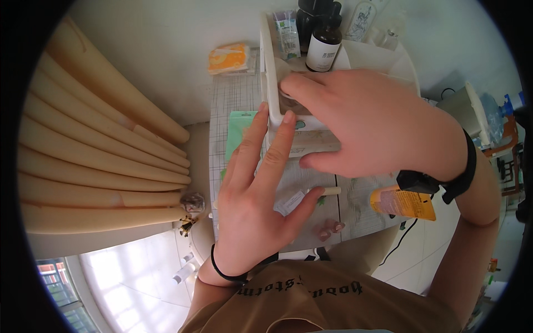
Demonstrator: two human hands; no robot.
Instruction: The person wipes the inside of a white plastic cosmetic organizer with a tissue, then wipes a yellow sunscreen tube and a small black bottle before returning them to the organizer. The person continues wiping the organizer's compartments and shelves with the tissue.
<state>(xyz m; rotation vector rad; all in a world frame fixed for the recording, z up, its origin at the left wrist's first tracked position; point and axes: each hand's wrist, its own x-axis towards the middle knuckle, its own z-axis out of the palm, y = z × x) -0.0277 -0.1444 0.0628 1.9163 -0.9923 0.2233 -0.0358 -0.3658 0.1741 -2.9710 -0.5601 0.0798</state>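
A white plastic organizer box [266, 61] stands on the grey-white patterned tabletop [227, 91]. Over its near compartment is my right hand [383, 122], fingers reaching down inside by the left wall and thumb spread apart outside the front. Most of its fingertips are hidden, as is much of what lies in there. My left hand [250, 188] has its fingers stretched out, with two fingertips at the box's near left corner and nothing held. Under and beside it lies a light green packet [237, 130]. A small labelled clear packet [288, 203] shows by the left thumb.
Inside the box's back stand a dark bottle with a white label [323, 53] and a slim sachet [286, 36]. An orange-yellow package [229, 57] lies behind left. Nearer are a yellow tube [402, 202], a pale stick [325, 191] and pinkish pieces [327, 228]. Beige curtains [111, 144] hang left.
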